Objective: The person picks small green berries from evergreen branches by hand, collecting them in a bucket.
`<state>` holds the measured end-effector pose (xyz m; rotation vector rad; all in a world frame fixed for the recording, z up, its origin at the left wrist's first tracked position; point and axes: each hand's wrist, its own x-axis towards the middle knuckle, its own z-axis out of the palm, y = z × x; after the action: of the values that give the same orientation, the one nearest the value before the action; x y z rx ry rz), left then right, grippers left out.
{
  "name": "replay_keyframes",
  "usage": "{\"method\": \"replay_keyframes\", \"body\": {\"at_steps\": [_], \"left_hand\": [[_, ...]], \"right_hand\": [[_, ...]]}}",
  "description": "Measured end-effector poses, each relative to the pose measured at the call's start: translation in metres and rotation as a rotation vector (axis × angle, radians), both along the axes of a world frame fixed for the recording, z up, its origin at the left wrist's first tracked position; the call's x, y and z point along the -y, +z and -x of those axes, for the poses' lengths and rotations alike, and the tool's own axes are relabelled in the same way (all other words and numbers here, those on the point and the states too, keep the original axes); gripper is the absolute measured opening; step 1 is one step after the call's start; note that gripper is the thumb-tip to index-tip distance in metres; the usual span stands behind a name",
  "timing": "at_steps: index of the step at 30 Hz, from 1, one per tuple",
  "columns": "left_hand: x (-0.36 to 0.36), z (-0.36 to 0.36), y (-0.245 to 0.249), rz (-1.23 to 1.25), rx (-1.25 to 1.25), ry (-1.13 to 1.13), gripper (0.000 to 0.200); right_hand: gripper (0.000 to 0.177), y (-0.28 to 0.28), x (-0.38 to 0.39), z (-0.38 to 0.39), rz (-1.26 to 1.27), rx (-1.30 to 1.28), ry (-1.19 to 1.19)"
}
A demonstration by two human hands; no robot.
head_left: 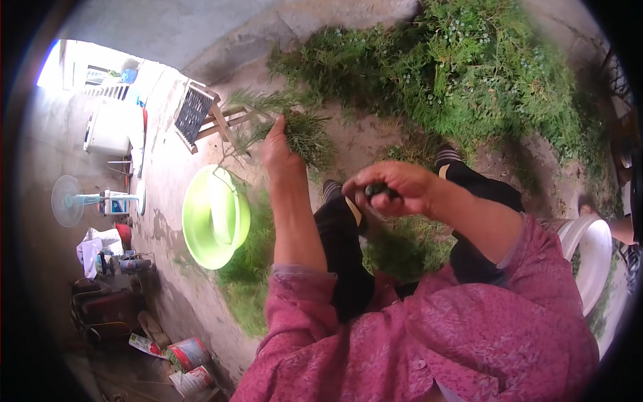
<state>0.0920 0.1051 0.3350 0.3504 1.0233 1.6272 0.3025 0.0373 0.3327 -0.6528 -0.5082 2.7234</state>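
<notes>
My left hand (282, 151) is closed around a green leafy branch (309, 137), whose feathery sprays stick out to both sides. My right hand (395, 186) is curled in front of my knees, its fingers wrapped round a small dark object (379, 191) that I cannot make out. A large heap of cut green branches (469, 80) lies on the ground beyond my feet. Below and left of my left hand is a bright green plastic basin (194, 218), with a pale thing inside it. Loose green sprigs (408, 251) lie between my legs.
A folding stool (197, 117) stands past the left hand. Farther left are a fan (70, 199), a white box-like appliance (107, 130) and tubs (189, 354) among clutter. At right is a white bucket (593, 258), near another person's arm (623, 230).
</notes>
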Motion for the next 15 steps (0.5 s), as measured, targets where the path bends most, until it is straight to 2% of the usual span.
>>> {"method": "replay_keyframes", "body": {"at_steps": [2,3,5,6,13,15], "left_hand": [[-0.002,0.0,-0.005,0.014,0.005,-0.002,0.02],[-0.002,-0.004,-0.003,0.03,0.028,-0.015,0.017],[-0.002,-0.012,0.0,0.04,0.053,-0.03,0.015],[-0.001,-0.016,0.002,0.061,0.063,-0.062,0.014],[0.002,-0.029,-0.001,0.033,0.059,-0.128,0.023],[0.007,-0.038,0.007,0.02,0.025,-0.119,0.023]], "right_hand": [[0.016,0.005,-0.01,-0.001,-0.138,0.047,-0.161],[0.016,0.004,-0.016,-0.001,-0.143,0.049,-0.162],[0.012,-0.002,-0.027,0.002,-0.241,0.227,-0.37],[0.011,-0.002,-0.03,0.002,-0.225,0.23,-0.415],[0.011,-0.011,-0.033,0.02,-0.368,0.267,-0.432],[0.012,-0.014,-0.033,0.024,-0.421,0.118,-0.43]]}}
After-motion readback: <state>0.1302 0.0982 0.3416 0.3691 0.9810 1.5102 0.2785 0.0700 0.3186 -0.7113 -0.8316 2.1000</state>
